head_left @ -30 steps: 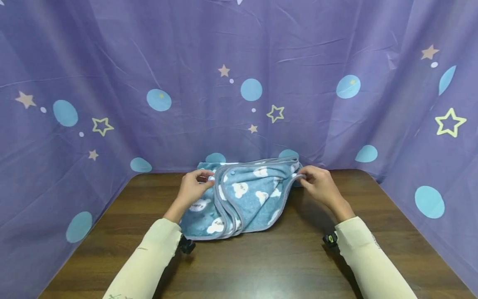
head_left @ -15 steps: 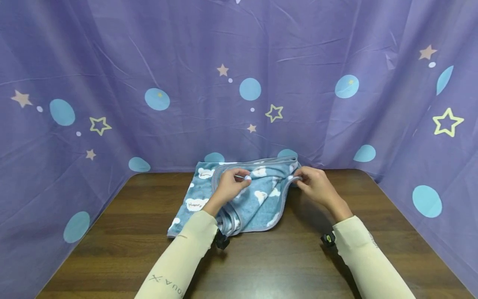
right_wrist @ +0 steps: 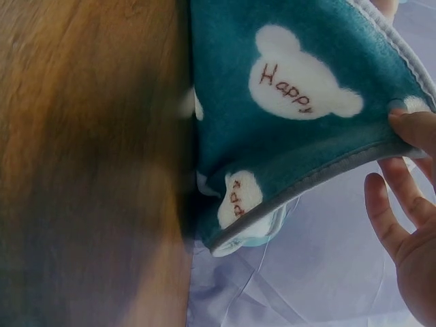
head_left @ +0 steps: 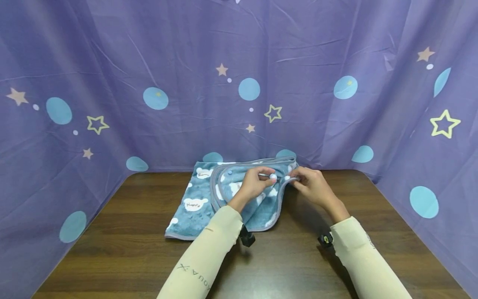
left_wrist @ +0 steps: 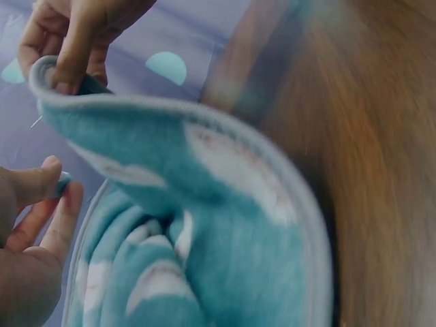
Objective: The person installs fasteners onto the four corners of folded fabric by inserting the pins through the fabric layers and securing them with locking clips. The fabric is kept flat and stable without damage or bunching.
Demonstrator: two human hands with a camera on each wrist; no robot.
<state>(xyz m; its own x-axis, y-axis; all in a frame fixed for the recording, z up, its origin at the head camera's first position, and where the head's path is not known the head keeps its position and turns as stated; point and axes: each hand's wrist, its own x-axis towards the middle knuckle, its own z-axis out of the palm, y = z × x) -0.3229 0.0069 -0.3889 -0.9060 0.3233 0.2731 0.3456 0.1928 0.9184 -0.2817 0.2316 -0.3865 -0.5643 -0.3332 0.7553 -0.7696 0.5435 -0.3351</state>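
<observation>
A teal fleece blanket [head_left: 198,187] with white bear shapes and grey edging lies folded at the table's far side. My right hand [head_left: 313,187] pinches its raised right edge; in the right wrist view the thumb lies on the cloth beside a small round stud [right_wrist: 396,105]. Over the blanket, just left of that edge, my left hand [head_left: 257,182] pinches a small pale round knob [head_left: 273,177] between thumb and finger. The left wrist view shows this knob as pale blue, apart from the lifted edging; the rest of it is hidden by the fingers. A blue stud [head_left: 230,172] sits on the folded layer.
The brown wooden table [head_left: 123,232] reaches the purple curtain [head_left: 194,116], printed with stars and dots, at its back and sides. A dark wrist camera [head_left: 247,236] sits under the left wrist, another [head_left: 325,239] under the right.
My left hand has moved right across the blanket with the pale knob, close to my right hand. The blanket's left part is uncovered. My right hand keeps its hold on the edge.
</observation>
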